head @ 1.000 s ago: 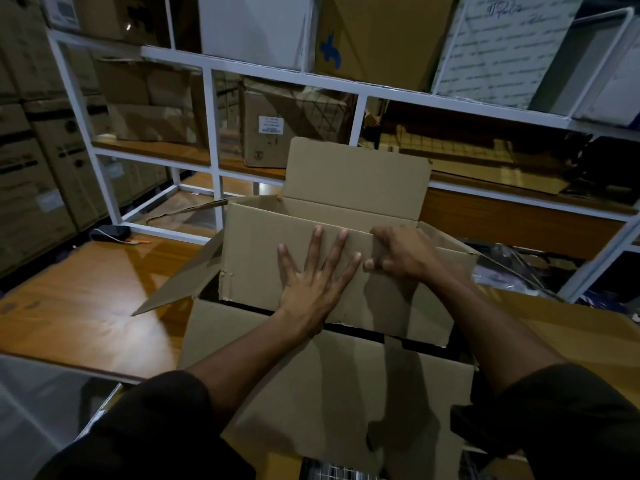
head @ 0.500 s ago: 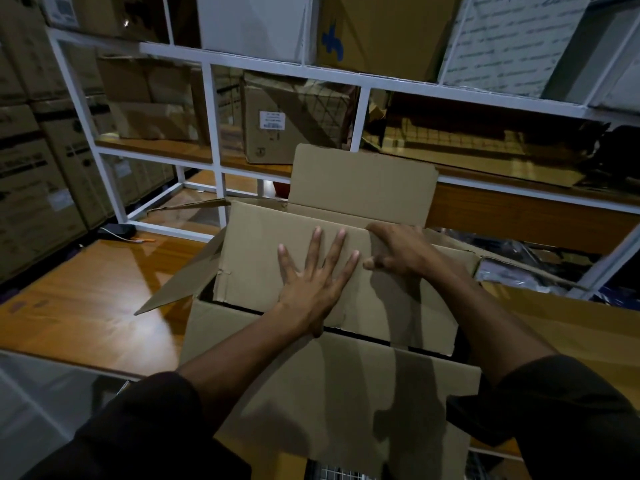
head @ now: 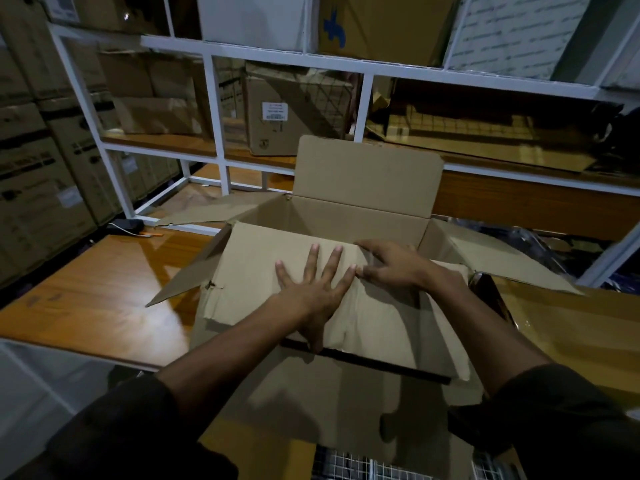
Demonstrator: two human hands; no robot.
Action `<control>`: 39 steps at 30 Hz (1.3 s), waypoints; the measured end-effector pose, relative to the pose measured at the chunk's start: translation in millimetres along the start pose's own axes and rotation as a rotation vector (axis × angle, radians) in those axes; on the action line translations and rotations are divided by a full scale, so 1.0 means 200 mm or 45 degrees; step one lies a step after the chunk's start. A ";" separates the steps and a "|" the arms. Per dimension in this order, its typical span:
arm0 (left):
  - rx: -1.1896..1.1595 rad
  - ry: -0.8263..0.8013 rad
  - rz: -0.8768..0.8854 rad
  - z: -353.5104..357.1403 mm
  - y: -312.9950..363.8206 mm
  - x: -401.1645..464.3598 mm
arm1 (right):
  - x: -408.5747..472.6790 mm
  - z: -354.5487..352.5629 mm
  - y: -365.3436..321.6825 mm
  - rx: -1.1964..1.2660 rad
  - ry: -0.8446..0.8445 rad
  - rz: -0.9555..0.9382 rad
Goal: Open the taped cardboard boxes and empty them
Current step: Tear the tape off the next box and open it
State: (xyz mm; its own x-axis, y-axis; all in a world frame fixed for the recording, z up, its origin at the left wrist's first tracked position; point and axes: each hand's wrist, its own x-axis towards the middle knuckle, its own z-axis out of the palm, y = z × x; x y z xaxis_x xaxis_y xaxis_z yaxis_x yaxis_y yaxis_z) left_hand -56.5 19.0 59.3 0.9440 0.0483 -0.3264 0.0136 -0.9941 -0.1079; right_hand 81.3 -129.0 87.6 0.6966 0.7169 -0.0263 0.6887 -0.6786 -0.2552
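An open cardboard box (head: 363, 209) is set at the table's (head: 93, 296) near edge. A cardboard sheet (head: 270, 268) inside is pressed by the flat left hand (head: 315, 292) and gripped by the right hand's (head: 391, 268) curled fingers.

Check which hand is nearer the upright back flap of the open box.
Right. The right hand sits at the far edge of the cardboard sheet, just below the back flap. The left hand lies flat mid-sheet, farther toward the person.

box (head: 363, 174): plain tan-brown cardboard
table (head: 97, 292): glossy orange-brown wood grain
rack (head: 214, 109): white frame
sleeves (head: 138, 431): black
shelf box (head: 298, 109): brown, white label
upper box (head: 381, 22): tan, blue mark
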 end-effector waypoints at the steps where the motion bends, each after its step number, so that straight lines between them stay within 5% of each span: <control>1: -0.002 -0.033 0.006 0.01 0.00 0.00 | -0.01 0.03 0.00 0.022 -0.010 0.012; 10: -0.042 -0.248 0.053 0.18 0.01 -0.03 | -0.13 0.27 -0.02 0.040 -0.128 0.079; 19: -0.062 -0.229 0.109 0.21 0.01 -0.09 | -0.28 0.45 -0.08 -0.005 0.100 0.035; 27: -0.094 -0.191 0.225 0.15 0.01 -0.16 | -0.38 0.44 -0.11 0.083 0.010 0.076; 33: -0.354 0.157 0.344 0.03 -0.01 -0.17 | -0.44 0.21 -0.12 0.238 -0.053 0.074; 39: -0.258 0.536 0.214 -0.04 0.04 -0.20 | -0.49 0.07 -0.09 0.233 0.120 0.148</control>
State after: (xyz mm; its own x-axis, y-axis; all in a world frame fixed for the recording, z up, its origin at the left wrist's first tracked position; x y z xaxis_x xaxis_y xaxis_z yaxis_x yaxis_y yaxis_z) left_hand -91.4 9.1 79.9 0.9893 -0.1160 0.0886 -0.1256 -0.9857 0.1123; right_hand -2.3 -184.6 82.0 0.7905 0.6121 0.0222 0.5612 -0.7092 -0.4268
